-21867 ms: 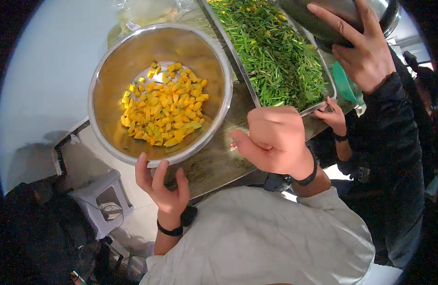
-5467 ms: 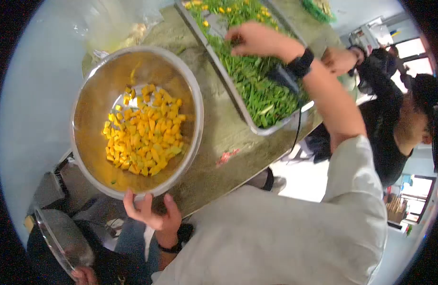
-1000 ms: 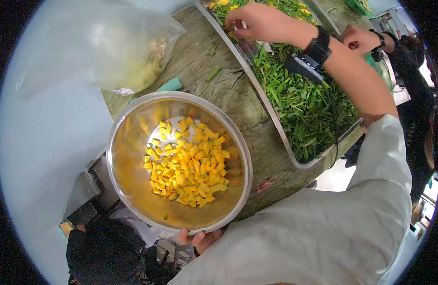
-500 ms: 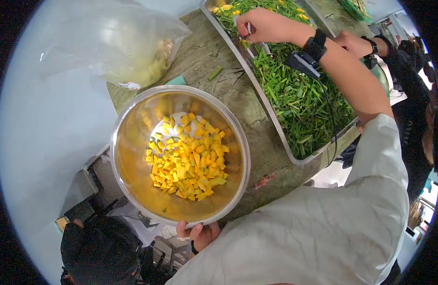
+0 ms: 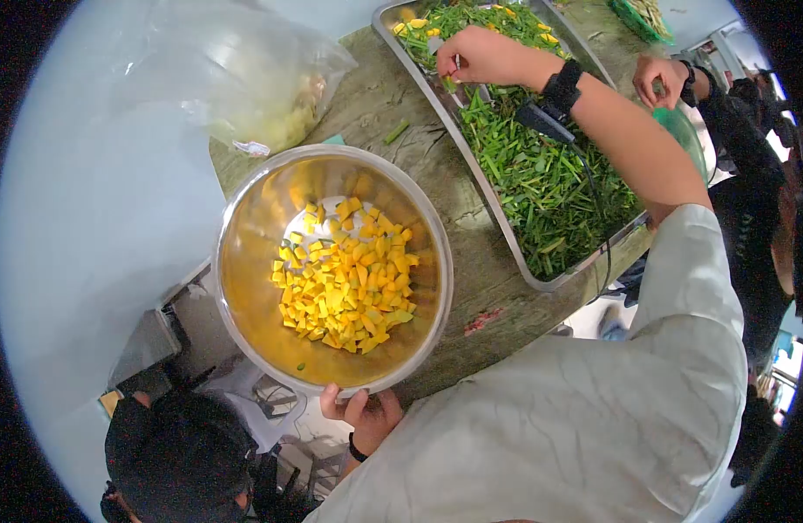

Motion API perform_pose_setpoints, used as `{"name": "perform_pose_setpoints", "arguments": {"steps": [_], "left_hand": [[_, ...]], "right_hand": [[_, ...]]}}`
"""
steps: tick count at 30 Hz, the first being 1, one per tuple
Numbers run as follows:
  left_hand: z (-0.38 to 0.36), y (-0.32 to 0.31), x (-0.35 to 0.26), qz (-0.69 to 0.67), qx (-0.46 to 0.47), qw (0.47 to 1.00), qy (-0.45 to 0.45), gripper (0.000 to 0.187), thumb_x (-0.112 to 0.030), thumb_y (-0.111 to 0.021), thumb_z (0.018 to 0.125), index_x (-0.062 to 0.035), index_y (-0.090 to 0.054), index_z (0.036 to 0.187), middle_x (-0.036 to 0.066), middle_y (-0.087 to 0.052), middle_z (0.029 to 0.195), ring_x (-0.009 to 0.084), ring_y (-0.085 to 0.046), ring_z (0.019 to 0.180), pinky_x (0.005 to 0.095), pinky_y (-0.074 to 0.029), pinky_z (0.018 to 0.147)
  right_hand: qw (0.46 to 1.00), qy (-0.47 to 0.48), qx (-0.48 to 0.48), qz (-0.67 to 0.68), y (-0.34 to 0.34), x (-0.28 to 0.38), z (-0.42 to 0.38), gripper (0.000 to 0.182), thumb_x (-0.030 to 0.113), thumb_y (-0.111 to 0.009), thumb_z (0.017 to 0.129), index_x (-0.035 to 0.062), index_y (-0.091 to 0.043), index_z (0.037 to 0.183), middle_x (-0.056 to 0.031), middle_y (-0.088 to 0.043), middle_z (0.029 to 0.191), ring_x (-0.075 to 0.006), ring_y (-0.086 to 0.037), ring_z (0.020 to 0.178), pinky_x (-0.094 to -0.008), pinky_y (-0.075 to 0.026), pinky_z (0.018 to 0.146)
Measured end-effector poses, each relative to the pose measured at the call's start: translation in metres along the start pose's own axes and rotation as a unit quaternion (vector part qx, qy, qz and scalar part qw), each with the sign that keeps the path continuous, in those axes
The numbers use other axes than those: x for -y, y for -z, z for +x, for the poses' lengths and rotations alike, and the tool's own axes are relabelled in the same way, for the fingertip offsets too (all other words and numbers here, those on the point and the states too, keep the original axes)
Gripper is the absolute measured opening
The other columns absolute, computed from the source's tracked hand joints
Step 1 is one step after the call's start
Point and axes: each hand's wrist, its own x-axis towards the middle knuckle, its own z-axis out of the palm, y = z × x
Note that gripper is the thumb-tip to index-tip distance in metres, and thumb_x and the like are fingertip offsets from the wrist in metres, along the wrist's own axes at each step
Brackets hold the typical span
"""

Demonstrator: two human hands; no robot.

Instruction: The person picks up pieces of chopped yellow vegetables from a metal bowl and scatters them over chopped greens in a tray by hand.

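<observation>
My left hand (image 5: 372,415) has its fingers curled over the near rim of a large steel bowl (image 5: 244,261), gripping it. In the bowl lies a heap of diced yellow-orange pieces (image 5: 345,288), some with green skin, perhaps pumpkin. At the left edge of a metal tray (image 5: 497,202), my right hand (image 5: 488,57) is closed in a pinch. A small green vegetable piece (image 5: 449,84) shows at its fingertips. Chopped green stalks and leaves (image 5: 549,174) fill most of the tray, with yellow pieces (image 5: 412,26) at its far end.
A clear plastic bag (image 5: 271,96) with pale contents lies behind the bowl on the worn table (image 5: 471,253). A co-worker's hand (image 5: 661,80) is beyond the tray, near a green basket (image 5: 647,19). Another person in a black cap (image 5: 179,453) is at lower left.
The view has shifted slightly. My right hand remains pinched over the tray's edge, and my left stays on the bowl. The co-worker's hand has turned and shows more of its fingers.
</observation>
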Motion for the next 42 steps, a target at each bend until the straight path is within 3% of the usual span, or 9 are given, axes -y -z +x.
{"name": "perform_pose_setpoints", "arguments": {"steps": [11,14,18,23,26,29,32,35,42], "left_hand": [[0.009,0.002,-0.005,-0.005,0.008,1.0,-0.013,0.052,-0.001,-0.067,0.084,-0.0155,-0.04,0.126,0.023,-0.028,0.139,0.0403,-0.034,0.13,0.0555,-0.028,0.109],[0.005,-0.001,-0.002,-0.008,-0.001,1.0,-0.017,0.05,-0.002,-0.067,0.085,-0.0146,-0.042,0.126,0.024,-0.029,0.139,0.0405,-0.034,0.13,0.0564,-0.027,0.108],[0.009,0.0,-0.003,-0.014,-0.014,0.999,-0.031,0.052,-0.005,-0.068,0.085,-0.0141,-0.042,0.129,0.025,-0.031,0.14,0.0412,-0.037,0.129,0.0559,-0.029,0.108],[0.009,-0.001,-0.006,-0.001,-0.017,1.0,-0.015,0.049,-0.002,-0.066,0.083,-0.0112,-0.047,0.128,0.026,-0.032,0.142,0.0412,-0.042,0.124,0.0542,-0.031,0.107],[0.009,-0.003,-0.007,-0.026,-0.028,0.999,-0.003,0.047,0.006,-0.062,0.08,-0.0067,-0.05,0.124,0.025,-0.032,0.14,0.0342,-0.049,0.11,0.0458,-0.044,0.09],[0.016,0.002,-0.013,0.015,-0.017,0.999,-0.025,0.044,-0.001,-0.063,0.084,-0.0054,-0.048,0.126,0.024,-0.031,0.144,0.0287,-0.054,0.103,0.039,-0.05,0.083],[0.007,-0.007,0.0,-0.067,-0.031,0.997,-0.003,0.045,-0.002,-0.062,0.085,-0.0048,-0.048,0.127,0.023,-0.031,0.145,0.0225,-0.058,0.089,0.0335,-0.051,0.074],[0.014,-0.002,-0.012,-0.066,-0.017,0.998,-0.001,0.046,-0.001,-0.061,0.085,-0.0048,-0.048,0.129,0.022,-0.029,0.146,0.0201,-0.059,0.078,0.0343,-0.05,0.076],[0.015,-0.002,-0.017,-0.112,-0.025,0.993,0.022,0.046,0.007,-0.061,0.082,-0.0024,-0.052,0.126,0.022,-0.032,0.143,0.0219,-0.056,0.085,0.0361,-0.049,0.08]], "right_hand": [[0.997,-0.021,-0.022,-0.068,0.002,0.005,-0.008,0.01,0.015,-0.067,0.079,0.0058,-0.068,0.08,-0.0104,-0.067,0.072,-0.0325,-0.066,0.071,-0.0425,-0.052,0.067],[0.996,0.026,-0.085,0.014,0.007,-0.002,-0.013,0.011,0.014,-0.066,0.08,0.0042,-0.069,0.083,-0.0098,-0.068,0.073,-0.0261,-0.067,0.066,-0.0384,-0.053,0.062],[0.975,-0.138,-0.02,0.176,0.029,0.014,-0.022,0.002,0.005,-0.065,0.087,0.0038,-0.066,0.087,-0.0013,-0.068,0.078,-0.0082,-0.066,0.07,-0.0227,-0.05,0.055],[0.959,-0.126,-0.05,0.248,0.046,0.031,-0.037,0.012,0.01,-0.067,0.089,0.0025,-0.068,0.099,-0.0012,-0.07,0.082,-0.0064,-0.066,0.074,-0.0209,-0.05,0.055],[0.953,-0.109,-0.058,0.275,0.055,0.051,-0.047,0.021,0.011,-0.07,0.089,0.0029,-0.068,0.108,-0.0007,-0.07,0.083,-0.0053,-0.065,0.074,-0.0211,-0.051,0.056],[0.95,-0.101,-0.071,0.286,0.064,0.071,-0.053,0.026,0.009,-0.069,0.088,0.0028,-0.068,0.113,-0.0007,-0.07,0.086,-0.0047,-0.063,0.074,-0.0214,-0.051,0.057],[0.952,-0.088,-0.094,0.278,0.065,0.082,-0.064,0.025,0.008,-0.066,0.089,0.0021,-0.068,0.113,-0.0015,-0.07,0.088,-0.0055,-0.062,0.074,-0.0219,-0.051,0.058],[0.963,-0.104,-0.094,0.23,0.06,0.066,-0.072,0.024,0.01,-0.064,0.09,0.0016,-0.068,0.113,-0.0018,-0.069,0.088,-0.0064,-0.062,0.074,-0.0228,-0.052,0.058],[0.958,-0.148,-0.118,0.215,0.059,0.074,-0.088,0.02,0.017,-0.063,0.095,0.002,-0.07,0.107,-0.0003,-0.067,0.083,-0.0064,-0.061,0.071,-0.0241,-0.051,0.058]]}}
